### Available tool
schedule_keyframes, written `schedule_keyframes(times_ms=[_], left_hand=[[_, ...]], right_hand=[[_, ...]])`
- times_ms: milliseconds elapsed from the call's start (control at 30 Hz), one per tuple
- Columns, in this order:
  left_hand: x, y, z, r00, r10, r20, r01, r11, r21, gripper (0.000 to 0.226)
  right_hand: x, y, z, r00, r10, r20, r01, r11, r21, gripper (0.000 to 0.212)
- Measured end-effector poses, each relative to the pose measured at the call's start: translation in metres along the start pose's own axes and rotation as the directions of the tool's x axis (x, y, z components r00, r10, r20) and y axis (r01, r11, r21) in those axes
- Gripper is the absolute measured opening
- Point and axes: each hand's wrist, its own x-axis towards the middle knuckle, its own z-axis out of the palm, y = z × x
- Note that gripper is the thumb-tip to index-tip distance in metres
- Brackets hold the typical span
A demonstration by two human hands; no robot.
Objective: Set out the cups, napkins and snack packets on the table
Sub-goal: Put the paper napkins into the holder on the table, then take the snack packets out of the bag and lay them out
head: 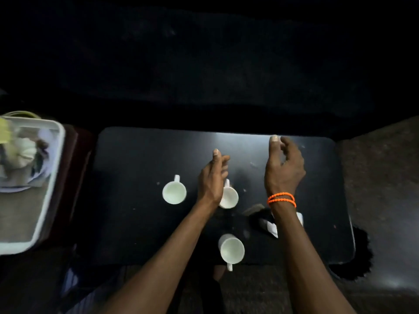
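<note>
Three white cups stand on the black table: one left of centre, one in the middle partly under my left wrist, one near the front edge. My left hand hovers over the middle cup, fingers apart and holding nothing. My right hand, with an orange bracelet on its wrist, is raised over the table's right half, fingers loosely curled and empty. A white item, perhaps a napkin, lies under my right forearm, mostly hidden.
A white tray sits on a dark stand at the left and holds white napkins and blurred packets. Dark floor lies beyond the table, with a stone-like surface to the right.
</note>
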Motion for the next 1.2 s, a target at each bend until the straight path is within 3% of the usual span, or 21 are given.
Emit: schedule_keyframes(times_ms=[133, 233, 467, 567, 700, 833, 967, 1200], left_hand=[[0.018, 0.036, -0.069, 0.984, 0.034, -0.173, -0.050, 0.994, -0.094, 0.067], [0.030, 0.062, -0.128, 0.963, 0.065, -0.263, -0.095, 0.990, -0.103, 0.069], [0.052, 0.096, -0.289, 0.839, 0.120, -0.531, -0.229, 0.963, -0.145, 0.061], [0.056, 0.100, -0.350, 0.791, 0.126, -0.599, -0.245, 0.962, -0.120, 0.065], [0.051, 0.103, -0.426, 0.655, 0.134, -0.744, -0.201, 0.980, -0.001, 0.066], [0.044, 0.101, -0.490, 0.431, 0.168, -0.886, -0.049, 0.985, 0.163, 0.045], [0.041, 0.097, -0.529, 0.322, 0.097, -0.942, 0.044, 0.992, 0.117, 0.048], [0.044, 0.103, -0.564, 0.371, 0.215, -0.903, 0.099, 0.958, 0.268, 0.048]], right_hand=[[-0.025, -0.059, 0.070, 0.981, -0.126, 0.145, 0.115, 0.990, 0.085, 0.062], [-0.061, -0.093, 0.129, 0.923, -0.253, 0.290, 0.225, 0.966, 0.126, 0.059], [-0.172, -0.177, 0.260, 0.697, -0.456, 0.554, 0.401, 0.888, 0.225, 0.059], [-0.216, -0.204, 0.303, 0.564, -0.494, 0.662, 0.414, 0.863, 0.290, 0.053], [-0.266, -0.230, 0.351, 0.357, -0.530, 0.769, 0.454, 0.818, 0.353, 0.046], [-0.303, -0.250, 0.391, 0.184, -0.573, 0.799, 0.615, 0.701, 0.361, 0.054], [-0.327, -0.262, 0.422, 0.110, -0.539, 0.835, 0.731, 0.614, 0.300, 0.058], [-0.327, -0.223, 0.408, 0.164, -0.490, 0.856, 0.690, 0.677, 0.255, 0.039]])
